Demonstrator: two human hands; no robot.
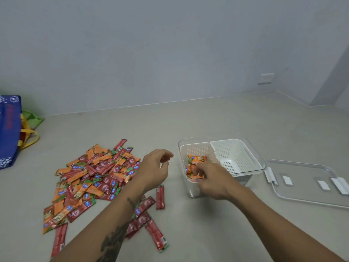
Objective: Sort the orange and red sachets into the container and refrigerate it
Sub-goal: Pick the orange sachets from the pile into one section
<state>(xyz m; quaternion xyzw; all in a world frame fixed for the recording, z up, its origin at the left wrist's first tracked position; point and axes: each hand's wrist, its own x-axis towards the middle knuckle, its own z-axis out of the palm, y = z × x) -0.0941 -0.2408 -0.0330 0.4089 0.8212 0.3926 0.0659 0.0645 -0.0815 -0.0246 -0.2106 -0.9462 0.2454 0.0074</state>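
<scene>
A heap of orange and red sachets [94, 176] lies on the counter at left. A clear container [255, 157] with a white perforated, divided basket [234, 154] stands at centre right. Several orange sachets [196, 160] lie in its left compartment. My right hand [211, 178] reaches into that compartment and its fingers pinch orange sachets there. My left hand [154, 169] hovers between the heap and the container, fingers loosely curled, holding nothing. A few red sachets [160, 197] lie apart near my left forearm.
The clear lid [306, 186] with white clips lies flat to the right of the container. A blue bag [9, 129] with yellow handles and a green bag [33, 118] sit at the far left. A wall socket [266, 78] is at back right.
</scene>
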